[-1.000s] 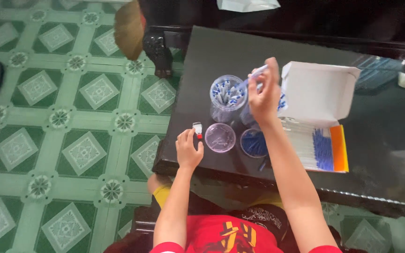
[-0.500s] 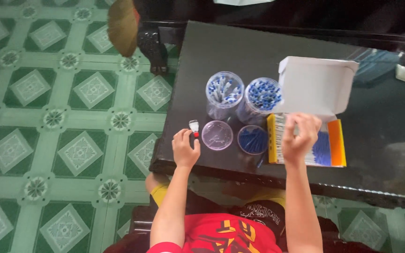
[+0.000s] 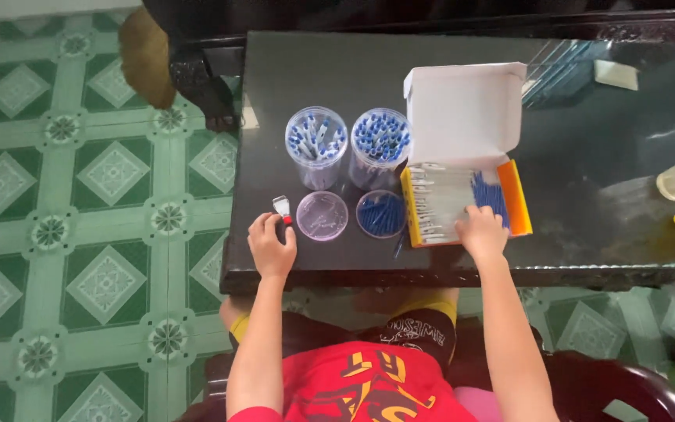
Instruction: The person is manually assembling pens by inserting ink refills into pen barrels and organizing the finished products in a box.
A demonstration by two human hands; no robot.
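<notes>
right hand: sitting at the near edge of the open pen box, fingers curled down onto the pens; looks like it's touching or picking at one, but I honestly can't tell if anything is actually pinched

left hand: near the front left corner of the table, closed around a small red and white thing that pokes up past the knuckles; can't make out what it really is

pen box: yellow-orange tray, white lid flipped up at the back; white pens fill the left part, blue ones the right, directly under the right hand's fingertips

clear tubs: two tall round ones at the back, left tub and right tub, both full of blue-capped pens standing upright; well apart from both hands

lids: two round lids lying flat between the hands; the clear lid is just beside the left hand, the blue-looking one is right by the box's left side

table: dark glass top; everything above rests on it
</notes>
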